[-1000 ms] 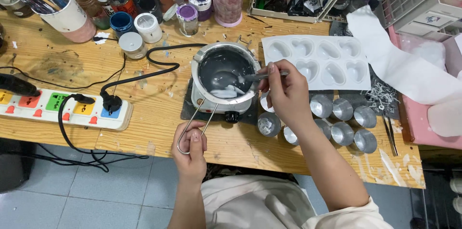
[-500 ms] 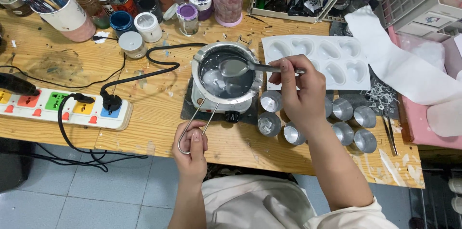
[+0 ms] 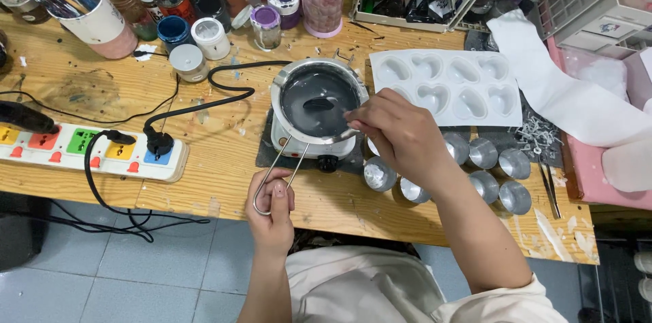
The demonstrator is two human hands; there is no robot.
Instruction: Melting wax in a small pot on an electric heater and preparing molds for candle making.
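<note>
Half a second earlier the spoon (image 3: 319, 103) had hung lifted over the pot (image 3: 318, 101), its bowl clear of the melt; now it lay dipped back in, the bowl dark under the grey liquid near the pot's centre, so the stirring was going on and the white lumps seen before had mostly gone. The right hand (image 3: 397, 134) had moved in toward the rim at the pot's 4 o'clock, fingers pinched on the spoon's handle (the grip itself was partly hidden). The left hand (image 3: 272, 213) was closed on the wire handle (image 3: 275, 177) at 6 o'clock, as before. The pot was round, shiny metal, seated on a small white heater (image 3: 304, 148). At 3 o'clock lay a translucent mould (image 3: 468, 65) with heart hollows; at 4 o'clock stood dull metal cups (image 3: 499, 190) on the scuffed wooden table (image 3: 88, 88).
</note>
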